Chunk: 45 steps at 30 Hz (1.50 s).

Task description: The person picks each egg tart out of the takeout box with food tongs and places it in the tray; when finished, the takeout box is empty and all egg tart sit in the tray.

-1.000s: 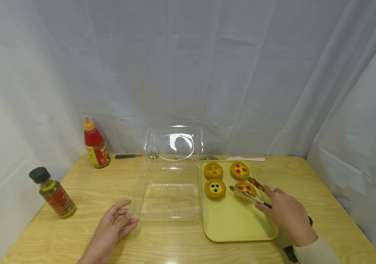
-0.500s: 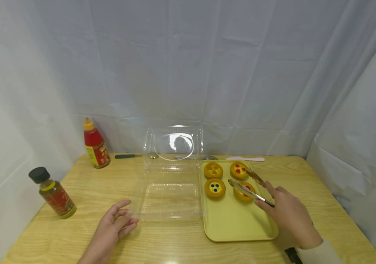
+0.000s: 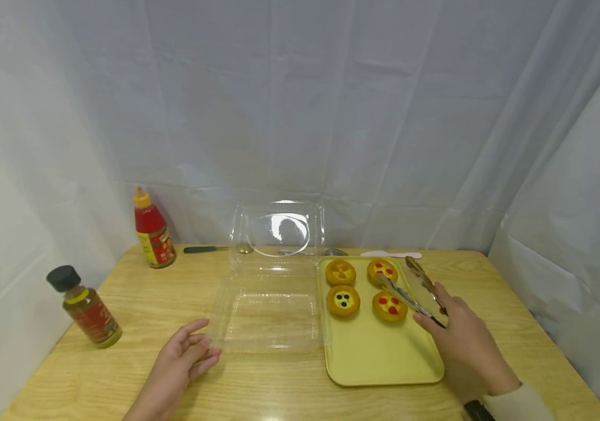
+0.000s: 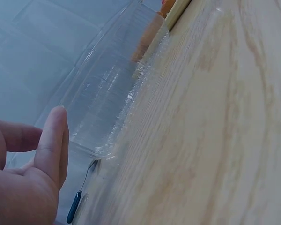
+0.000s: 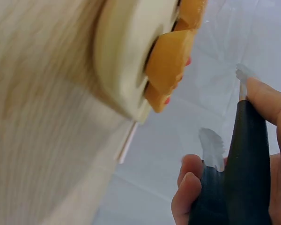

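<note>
My right hand (image 3: 469, 339) grips a pair of tongs (image 5: 247, 154) with dark handles and metal ends. The tongs are spread, their tips over the far right tart (image 3: 378, 268) and the tray's right edge, with nothing between them. Nearer me lies another red-dotted tart (image 3: 390, 306). A plain yellow tart (image 3: 341, 272) and one with dark blue dots (image 3: 344, 300) sit on the left of the yellow tray (image 3: 379, 362). My left hand (image 3: 176, 362) lies at the near left corner of a clear plastic clamshell box (image 3: 273, 345), whose lid stands raised; fingers are loosely bent.
A red sauce bottle (image 3: 154, 234) and a dark-capped bottle (image 3: 89, 313) stand at the left. Along the back edge lie a green-handled utensil (image 3: 200, 249), a metal spoon (image 3: 334, 252) and a pale pink knife (image 3: 405, 255). Curtains enclose the table.
My right hand has moved the tongs from around the near red-dotted tart up and to the right, and they are spread wider. That tart stays on the tray. The left hand has not moved.
</note>
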Available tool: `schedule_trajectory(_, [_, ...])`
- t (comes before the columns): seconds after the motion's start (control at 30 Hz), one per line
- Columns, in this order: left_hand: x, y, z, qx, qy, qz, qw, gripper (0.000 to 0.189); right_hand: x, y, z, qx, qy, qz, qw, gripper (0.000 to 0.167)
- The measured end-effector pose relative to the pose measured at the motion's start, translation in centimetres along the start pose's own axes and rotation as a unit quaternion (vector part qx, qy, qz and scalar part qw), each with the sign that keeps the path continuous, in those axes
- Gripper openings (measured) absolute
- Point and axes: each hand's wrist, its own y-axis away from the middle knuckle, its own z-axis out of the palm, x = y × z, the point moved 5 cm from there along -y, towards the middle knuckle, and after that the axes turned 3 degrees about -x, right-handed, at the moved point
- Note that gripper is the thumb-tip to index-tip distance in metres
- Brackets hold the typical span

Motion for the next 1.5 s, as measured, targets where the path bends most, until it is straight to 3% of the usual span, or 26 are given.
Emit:
schedule_trajectory(0.27, [0.1,0.1,0.1,-0.003,-0.001,0.0,1.0,0.049,2.0,-0.4,-0.3,0.011,-0.029,0.0,0.9995,0.093])
schedule_trajectory(0.63, [0.3,0.2,0.2,-0.004,0.001,-0.002,1.0,0.049,4.5,-1.3,-1.2,-0.005,-0.015,0.021,0.9997,0.1])
schedule_trajectory(1.17, [0.0,-0.1,0.1,-0.008,0.002,-0.004,1.0,0.049,8.2,-2.7,-1.0,-0.092,0.031,0.064,0.9932,0.105])
schedule_trajectory(1.5, [0.3,0.0,0.1,-0.01,-0.004,-0.003,0.9999,0.048,9.1,-3.2,-1.0,-0.134,0.04,0.087,0.9863,0.107])
